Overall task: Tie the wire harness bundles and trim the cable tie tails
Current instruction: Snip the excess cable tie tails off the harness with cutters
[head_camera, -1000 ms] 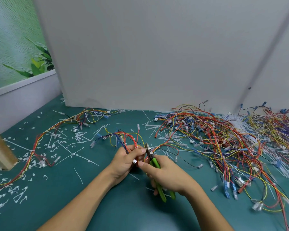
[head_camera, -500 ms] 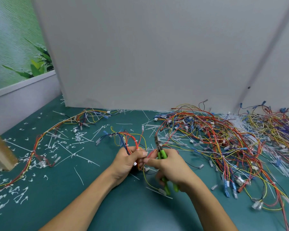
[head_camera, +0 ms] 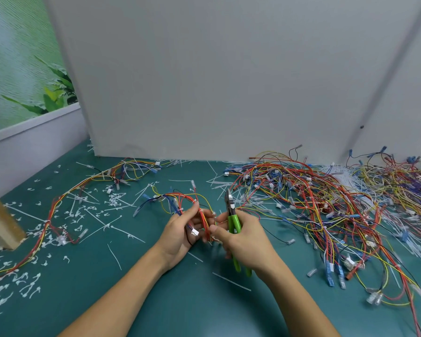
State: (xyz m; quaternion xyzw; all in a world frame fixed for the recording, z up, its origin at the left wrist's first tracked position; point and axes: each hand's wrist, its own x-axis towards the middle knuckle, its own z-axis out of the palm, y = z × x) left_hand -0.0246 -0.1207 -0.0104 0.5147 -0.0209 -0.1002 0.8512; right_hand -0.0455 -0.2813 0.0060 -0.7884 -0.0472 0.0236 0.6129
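Observation:
My left hand point(head_camera: 180, 233) grips a small wire harness bundle point(head_camera: 180, 199) of red, yellow and blue wires, held just above the green table point(head_camera: 156, 300). My right hand point(head_camera: 246, 242) holds green-handled cutters point(head_camera: 232, 221) upright in the palm, jaws pointing up and away. Its thumb and forefinger also pinch the same bundle close to the left fingers. A white connector point(head_camera: 194, 232) hangs by my left palm.
A big tangle of loose harnesses point(head_camera: 326, 203) covers the right side of the table. A long tied harness point(head_camera: 66, 198) lies at the left among cut tie tails point(head_camera: 114, 199). A grey wall panel point(head_camera: 216, 81) stands behind, a wooden post point(head_camera: 0, 220) at far left.
The cutters have swung from lying flat with jaws at the bundle to standing upright. Both hands have lifted the bundle a little and drawn closer together on it.

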